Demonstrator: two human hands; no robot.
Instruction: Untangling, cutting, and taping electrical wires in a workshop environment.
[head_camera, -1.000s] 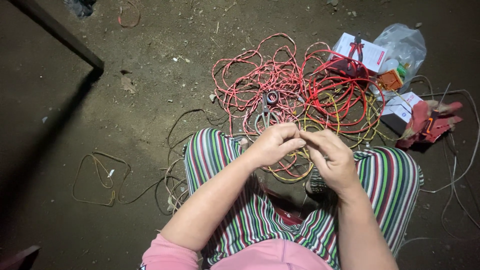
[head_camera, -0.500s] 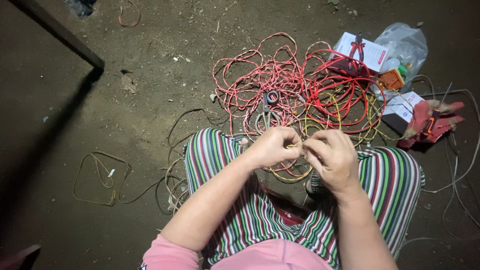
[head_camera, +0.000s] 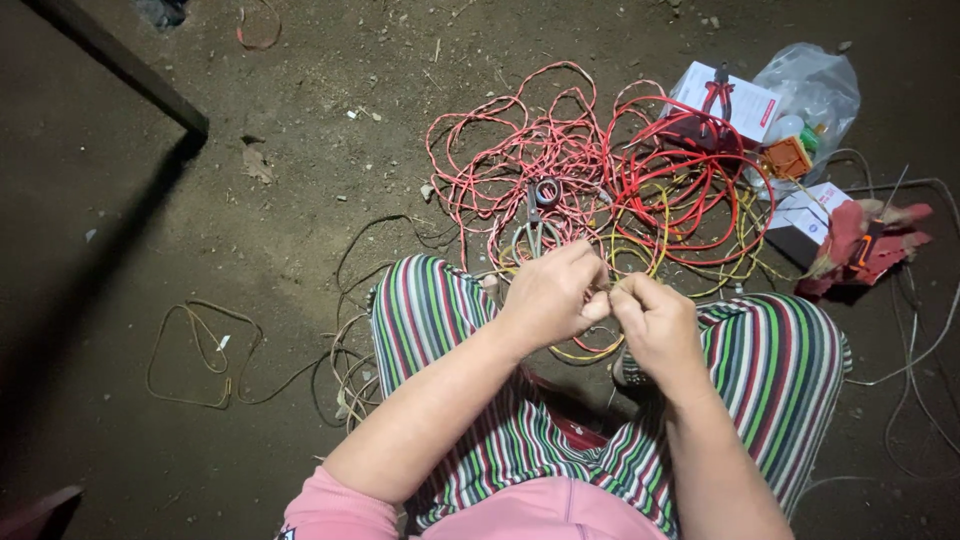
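Note:
I sit on a dirt floor with striped trousers (head_camera: 440, 320) over my bent knees. My left hand (head_camera: 548, 296) and my right hand (head_camera: 655, 325) meet fingertip to fingertip between the knees, both pinched on a thin yellow wire (head_camera: 590, 352) that loops below them. Just beyond the hands lies a big tangle of red and pink wires (head_camera: 560, 160) mixed with yellow strands. A pair of pliers (head_camera: 532, 232) and a small roll of tape (head_camera: 547, 191) rest in that tangle.
A white box with a picture of pliers (head_camera: 735, 100), a clear plastic bag (head_camera: 815, 85), an orange part (head_camera: 788, 158), another white box (head_camera: 812, 215) and red scraps (head_camera: 860, 245) lie at right. Brown wire loops (head_camera: 195, 350) lie at left. A dark beam (head_camera: 120, 65) crosses the upper left.
My hands have drawn closer together, so the fingertips now touch on the yellow wire. The tangle and boxes have not moved.

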